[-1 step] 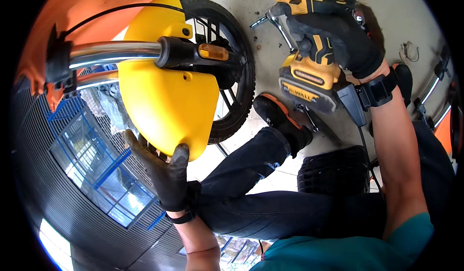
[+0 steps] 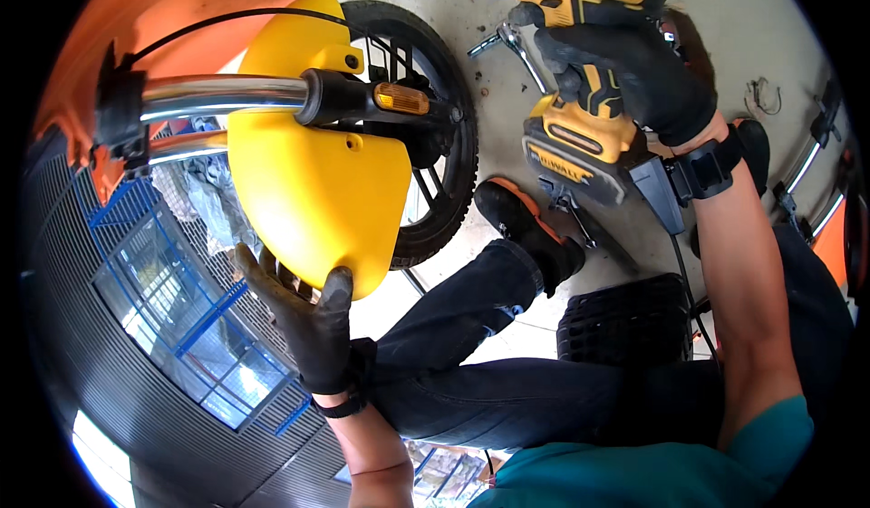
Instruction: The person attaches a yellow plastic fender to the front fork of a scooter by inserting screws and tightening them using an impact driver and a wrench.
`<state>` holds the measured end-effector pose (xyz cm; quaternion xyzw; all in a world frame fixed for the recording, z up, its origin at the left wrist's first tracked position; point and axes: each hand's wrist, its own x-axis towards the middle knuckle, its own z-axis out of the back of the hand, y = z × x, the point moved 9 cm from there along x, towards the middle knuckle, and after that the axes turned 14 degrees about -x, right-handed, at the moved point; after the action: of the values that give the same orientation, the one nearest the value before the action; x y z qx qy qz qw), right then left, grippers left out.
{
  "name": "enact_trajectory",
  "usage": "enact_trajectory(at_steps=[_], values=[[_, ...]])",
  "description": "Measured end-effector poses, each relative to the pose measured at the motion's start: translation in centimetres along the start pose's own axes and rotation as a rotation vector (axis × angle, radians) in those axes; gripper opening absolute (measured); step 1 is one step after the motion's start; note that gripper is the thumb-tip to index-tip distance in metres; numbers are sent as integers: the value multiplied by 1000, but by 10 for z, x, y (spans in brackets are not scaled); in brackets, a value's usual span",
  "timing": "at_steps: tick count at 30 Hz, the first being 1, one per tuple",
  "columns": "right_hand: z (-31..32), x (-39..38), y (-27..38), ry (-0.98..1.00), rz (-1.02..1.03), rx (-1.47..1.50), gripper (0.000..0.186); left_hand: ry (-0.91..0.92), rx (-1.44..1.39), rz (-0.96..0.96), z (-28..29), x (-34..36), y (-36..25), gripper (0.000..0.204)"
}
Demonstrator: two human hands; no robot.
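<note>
Yellow fender [image 2: 317,191] sits in the gloved left hand [image 2: 308,322], fingers curled around its lower edge. Beyond it stand a chrome bar [image 2: 222,96] and black wheel [image 2: 449,159]. Farther right, the gloved right hand [image 2: 634,68] grips a yellow-and-black drill [image 2: 580,118].

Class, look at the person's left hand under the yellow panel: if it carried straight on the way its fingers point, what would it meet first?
The left hand already touches the yellow panel's lower edge, so that panel blocks it first. The chrome bar probably lies beyond, though depth is unclear.
</note>
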<state>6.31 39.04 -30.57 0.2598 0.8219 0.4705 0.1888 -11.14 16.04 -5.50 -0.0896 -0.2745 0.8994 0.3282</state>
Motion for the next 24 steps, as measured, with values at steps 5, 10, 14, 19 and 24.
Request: enact_trajectory(at_steps=[5,10,14,19,24], values=[[-33,-13,-23,-86,138,28,38,-118,-133,-250,1,-14,-56,54],[-81,-52,-53,41,141,-57,35,477,-147,-246,-96,-59,-91,38],[-104,-77,-57,25,239,-743,47,624,-192,-337,-141,-67,-113,42],[-114,-86,-62,213,84,-660,44,579,-174,-363,-159,-34,-150,38],[-117,-98,-101,151,193,-806,42,870,-49,-388,-261,7,-156,17]])
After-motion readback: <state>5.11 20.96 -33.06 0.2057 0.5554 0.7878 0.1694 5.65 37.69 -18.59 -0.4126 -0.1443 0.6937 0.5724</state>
